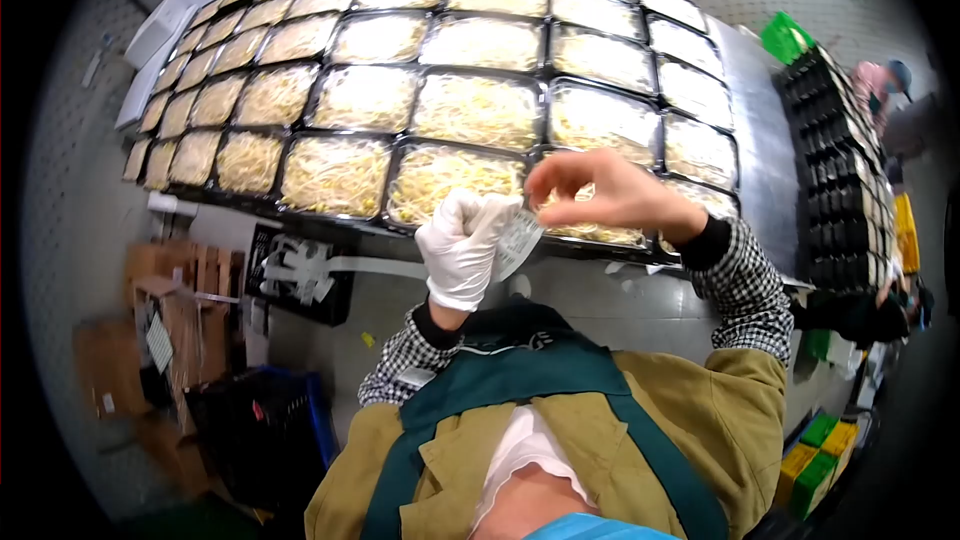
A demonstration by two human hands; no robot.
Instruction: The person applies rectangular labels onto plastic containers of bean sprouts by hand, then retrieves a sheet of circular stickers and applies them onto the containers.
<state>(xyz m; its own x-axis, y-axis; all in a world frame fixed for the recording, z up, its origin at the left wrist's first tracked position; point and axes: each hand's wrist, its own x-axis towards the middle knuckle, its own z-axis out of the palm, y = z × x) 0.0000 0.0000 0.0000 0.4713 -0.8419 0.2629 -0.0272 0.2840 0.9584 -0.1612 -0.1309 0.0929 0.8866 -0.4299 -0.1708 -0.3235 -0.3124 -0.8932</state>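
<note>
My left hand (pixel 462 248), in a white glove, is closed on a strip of printed labels (pixel 517 243) at the near edge of the table. From its other side the pale backing strip (pixel 375 267) trails left. My bare right hand (pixel 622 195) is beside the label strip, thumb and forefinger curved toward each other at its upper edge. Whatever lies between those fingertips is too small to make out. Just beyond both hands sit black trays of bean sprouts (pixel 455 178), covered with shiny clear film.
Rows of similar trays (pixel 365 38) cover much of the metal table (pixel 755 130). Stacked black trays (pixel 835 170) stand to the right, with two people near them. At lower left are a black crate (pixel 300 275) with tangled strips and cardboard boxes (pixel 115 370).
</note>
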